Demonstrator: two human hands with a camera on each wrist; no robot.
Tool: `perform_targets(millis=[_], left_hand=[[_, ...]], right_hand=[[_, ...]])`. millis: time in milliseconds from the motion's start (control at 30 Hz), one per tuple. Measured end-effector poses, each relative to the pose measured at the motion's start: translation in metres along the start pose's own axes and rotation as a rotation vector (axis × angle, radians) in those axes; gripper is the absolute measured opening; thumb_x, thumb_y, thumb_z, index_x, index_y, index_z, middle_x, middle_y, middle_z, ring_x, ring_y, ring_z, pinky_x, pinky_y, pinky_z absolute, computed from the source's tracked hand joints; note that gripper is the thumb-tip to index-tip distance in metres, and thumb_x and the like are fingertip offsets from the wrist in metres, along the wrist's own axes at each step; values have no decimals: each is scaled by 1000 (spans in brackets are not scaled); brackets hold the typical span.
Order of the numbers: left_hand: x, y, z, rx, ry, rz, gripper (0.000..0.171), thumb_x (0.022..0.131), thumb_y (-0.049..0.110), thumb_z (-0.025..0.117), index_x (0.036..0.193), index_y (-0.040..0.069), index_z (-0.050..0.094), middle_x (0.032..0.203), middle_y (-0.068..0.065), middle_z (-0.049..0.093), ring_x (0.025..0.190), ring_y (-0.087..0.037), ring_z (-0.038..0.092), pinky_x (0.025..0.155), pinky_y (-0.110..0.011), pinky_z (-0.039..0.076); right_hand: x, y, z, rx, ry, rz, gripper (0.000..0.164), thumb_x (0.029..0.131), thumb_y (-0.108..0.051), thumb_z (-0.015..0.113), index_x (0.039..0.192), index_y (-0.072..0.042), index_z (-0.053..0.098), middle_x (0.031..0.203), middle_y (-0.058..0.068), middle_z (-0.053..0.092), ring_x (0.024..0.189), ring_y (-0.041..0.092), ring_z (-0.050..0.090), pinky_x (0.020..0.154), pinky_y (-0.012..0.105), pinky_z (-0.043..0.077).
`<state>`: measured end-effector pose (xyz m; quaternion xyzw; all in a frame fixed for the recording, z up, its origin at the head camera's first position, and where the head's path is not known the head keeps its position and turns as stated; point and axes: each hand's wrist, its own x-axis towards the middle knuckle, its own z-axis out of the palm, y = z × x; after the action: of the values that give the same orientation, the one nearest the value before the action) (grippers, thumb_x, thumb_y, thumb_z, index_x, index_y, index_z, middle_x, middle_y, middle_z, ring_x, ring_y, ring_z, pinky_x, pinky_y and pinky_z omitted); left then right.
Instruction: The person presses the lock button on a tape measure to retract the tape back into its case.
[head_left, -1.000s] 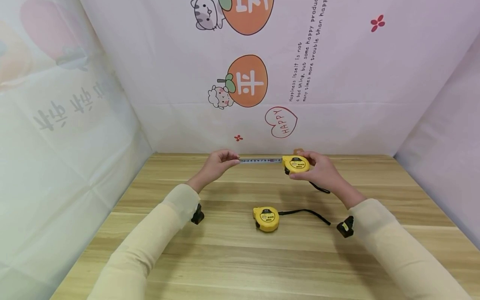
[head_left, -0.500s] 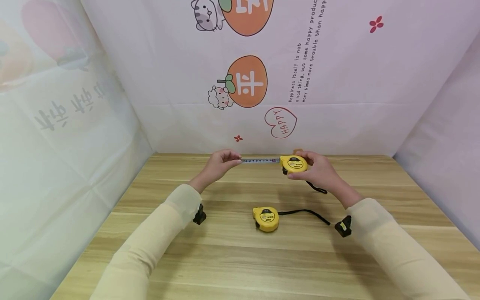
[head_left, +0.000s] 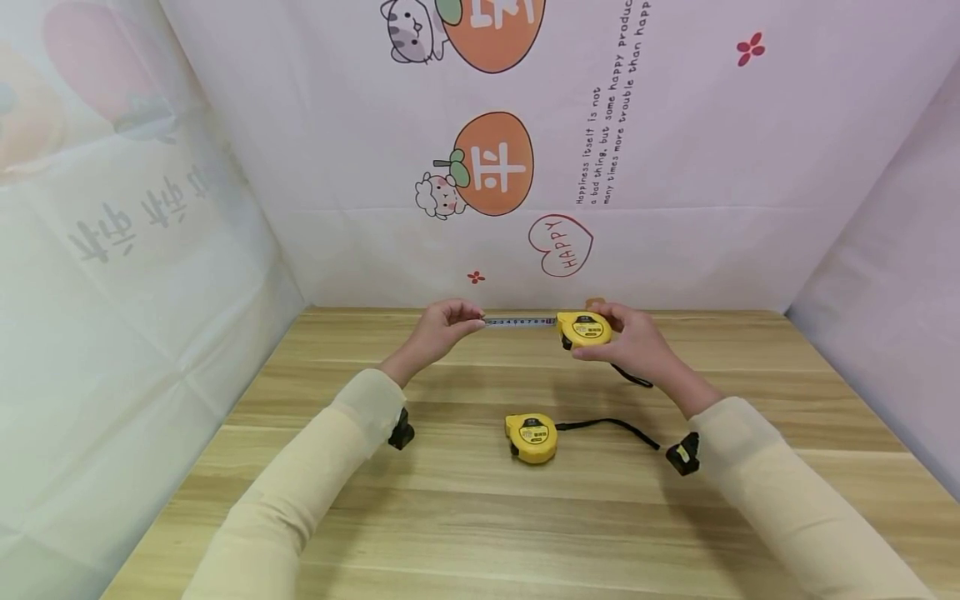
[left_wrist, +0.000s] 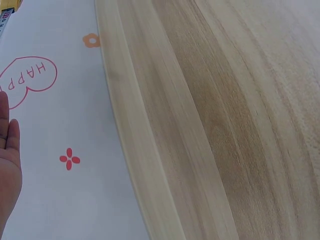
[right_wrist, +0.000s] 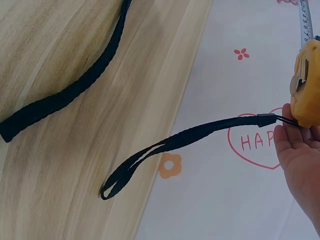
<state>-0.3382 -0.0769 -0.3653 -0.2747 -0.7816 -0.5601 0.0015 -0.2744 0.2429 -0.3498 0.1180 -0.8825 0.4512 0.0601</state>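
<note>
My right hand point(head_left: 633, 337) grips a yellow tape measure point(head_left: 587, 330) near the back of the table, its black strap point(right_wrist: 185, 137) hanging loose below. A short length of printed blade point(head_left: 520, 322) runs leftward out of the case. At the blade's free end, my left hand point(head_left: 442, 329) pinches the tip between thumb and fingers. A second yellow tape measure point(head_left: 532, 438) lies on the table nearer to me, its strap point(head_left: 611, 422) stretched to the right. In the left wrist view only part of the left hand point(left_wrist: 9, 165) shows at the edge.
The wooden table point(head_left: 480, 525) ends at a white printed cloth point(head_left: 360, 167) hung behind it, just beyond both hands. More cloth hangs on the left point(head_left: 90, 333) and right point(head_left: 892, 250). Small black cameras point(head_left: 684, 455) sit at both wrists.
The right hand has moved slightly left with the tape measure, and the left hand a little right. The exposed blade has become shorter. The tape measure on the table has stayed put.
</note>
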Motion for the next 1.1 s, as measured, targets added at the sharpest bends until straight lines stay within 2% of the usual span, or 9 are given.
perform_targets(millis=[233,533,800,1100], left_hand=[[1,-1,1,2,-3,-8,19,93,15,68,104,1,68,98,-7,68,87,-19,62,78,-29,53],[-1,4,2,6,-10,-8,18,93,13,67,105,-1,67,98,-7,67,88,-18,63,78,-29,53],[1,4,4,6,-20,3,15,93,13,68,103,3,68,97,-6,67,91,-27,63,77,-29,53],[2,4,5,9,-29,17,15,93,14,68,104,3,68,98,-6,68,87,-18,62,76,-29,53]], right_hand=[[-1,-1,2,0,7,-16,75,70,-29,90,128,1,54,136,17,51,117,34,51,91,46,46],[0,-1,5,18,1,-37,76,69,-33,90,127,2,55,143,16,46,119,34,51,91,46,46],[2,1,7,15,1,-31,80,69,-35,90,130,2,54,144,15,44,120,33,50,92,46,46],[3,0,10,10,-2,-42,80,68,-38,90,129,0,55,143,15,44,120,32,50,93,45,46]])
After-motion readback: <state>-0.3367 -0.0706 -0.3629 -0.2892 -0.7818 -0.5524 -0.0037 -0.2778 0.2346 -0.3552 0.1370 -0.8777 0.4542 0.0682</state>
